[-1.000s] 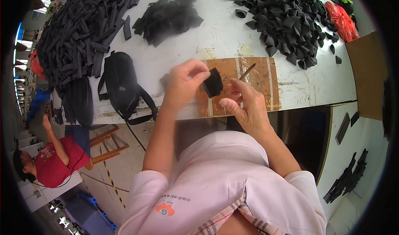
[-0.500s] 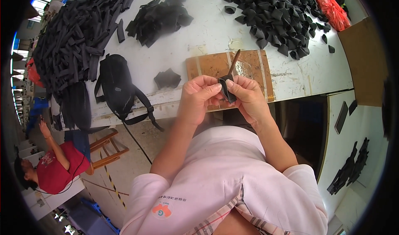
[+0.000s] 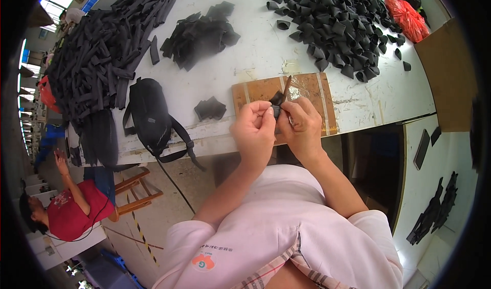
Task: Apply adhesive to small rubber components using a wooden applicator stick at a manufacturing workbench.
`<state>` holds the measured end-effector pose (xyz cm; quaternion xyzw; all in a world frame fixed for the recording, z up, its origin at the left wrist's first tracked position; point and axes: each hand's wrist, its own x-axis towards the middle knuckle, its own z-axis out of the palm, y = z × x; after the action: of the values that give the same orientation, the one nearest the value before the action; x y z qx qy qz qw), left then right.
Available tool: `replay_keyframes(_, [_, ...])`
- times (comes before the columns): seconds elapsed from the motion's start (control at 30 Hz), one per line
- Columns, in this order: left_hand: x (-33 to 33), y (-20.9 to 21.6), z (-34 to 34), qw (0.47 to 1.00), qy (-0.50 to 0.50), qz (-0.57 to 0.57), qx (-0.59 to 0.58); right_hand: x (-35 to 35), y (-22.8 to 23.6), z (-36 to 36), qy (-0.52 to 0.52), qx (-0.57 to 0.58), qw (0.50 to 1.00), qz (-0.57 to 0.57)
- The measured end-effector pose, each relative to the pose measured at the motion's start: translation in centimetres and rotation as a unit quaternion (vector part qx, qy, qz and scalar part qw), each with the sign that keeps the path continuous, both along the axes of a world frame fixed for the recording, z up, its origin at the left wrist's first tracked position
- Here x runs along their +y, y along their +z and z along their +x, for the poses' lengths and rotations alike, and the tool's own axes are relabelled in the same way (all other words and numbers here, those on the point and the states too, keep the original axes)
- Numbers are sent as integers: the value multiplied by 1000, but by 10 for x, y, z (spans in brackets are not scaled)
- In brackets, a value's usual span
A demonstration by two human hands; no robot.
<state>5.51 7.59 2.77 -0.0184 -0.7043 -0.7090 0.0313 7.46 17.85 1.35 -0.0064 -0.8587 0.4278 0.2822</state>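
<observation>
Since the frame half a second ago, the left hand [image 3: 255, 131] has rolled its thumb over the black fabric piece [image 3: 277, 98], which stood as an open loop and now looks bunched. Near the centre of the frame, the left fingers pinch this piece above a brown board [image 3: 250, 92], while the right hand [image 3: 304, 124] has its fingers curled in against the piece and around the lower end of a brown stick [image 3: 288, 88]. On the white tabletop [image 3: 255, 38], black strips [image 3: 97, 53] heap at upper left, black loops [image 3: 337, 30] at upper right, and a black bag [image 3: 149, 115] lies left of centre.
</observation>
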Motion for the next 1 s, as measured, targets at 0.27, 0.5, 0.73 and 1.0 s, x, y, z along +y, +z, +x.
replay_keyframes(0.27, [-15, 19, -13, 885, -193, 351, -238, 18, 17, 1, 170, -191, 710, -656])
replay_keyframes(0.5, [5, 27, -29, 969, -42, 215, -114, 27, 48, -13, 219, -232, 679, -662])
replay_keyframes(0.73, [-13, 23, -53, 687, -253, 581, -356, 39, 42, -50, 283, -254, 759, -529])
replay_keyframes(1.0, [6, 37, -39, 974, -156, 145, 82, 42, 47, -40, 203, -174, 916, -299])
